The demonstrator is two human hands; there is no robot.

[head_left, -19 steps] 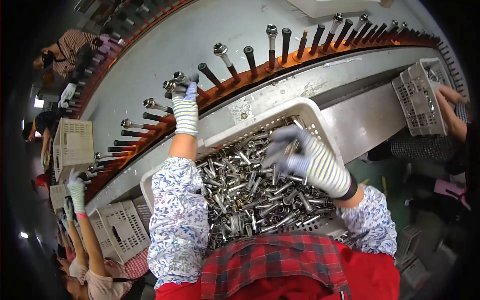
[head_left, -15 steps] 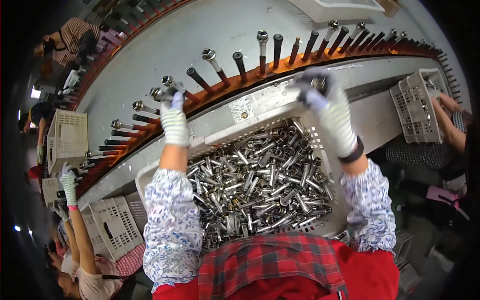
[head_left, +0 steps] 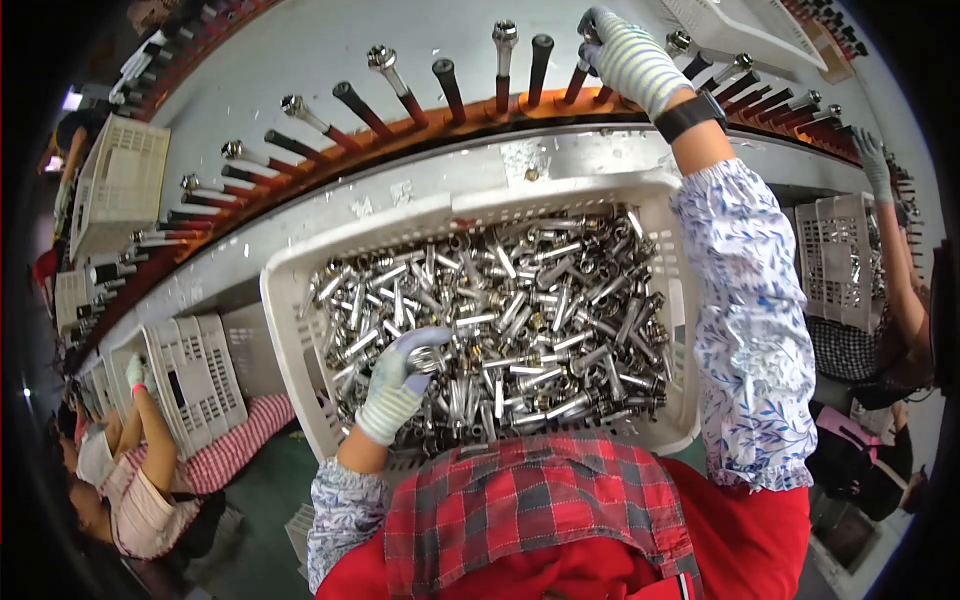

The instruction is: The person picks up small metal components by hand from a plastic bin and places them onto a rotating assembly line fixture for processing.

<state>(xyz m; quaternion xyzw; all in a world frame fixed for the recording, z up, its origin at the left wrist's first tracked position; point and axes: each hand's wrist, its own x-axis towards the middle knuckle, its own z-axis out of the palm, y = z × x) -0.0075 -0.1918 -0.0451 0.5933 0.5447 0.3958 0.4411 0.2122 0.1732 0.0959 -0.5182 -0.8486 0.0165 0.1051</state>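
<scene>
My left hand (head_left: 398,385), in a striped glove with grey fingertips, reaches down into a white plastic crate (head_left: 283,330). Its fingers curl round a shiny metal fitting (head_left: 426,360). Beneath it lie many loose chrome tubular fittings (head_left: 560,340) with flared ends. Farther off, my right hand (head_left: 640,62), gloved the same way with a black band at the wrist, is closed at the top of a post on the curved orange rack (head_left: 440,122). A bit of shiny metal fitting (head_left: 591,35) shows between its fingers; the rest is hidden.
Posts with black sleeves (head_left: 447,88) or chrome fittings (head_left: 503,60) line the rack. A white tray (head_left: 745,30) stands beyond it. Co-workers with crates sit at left (head_left: 205,375) and right (head_left: 838,265); a co-worker's gloved hand (head_left: 873,165) reaches to the rack.
My left hand has come off the rack and down into the crate. My right hand has moved forward to a post. The rack's posts have shifted left, and the view has moved too.
</scene>
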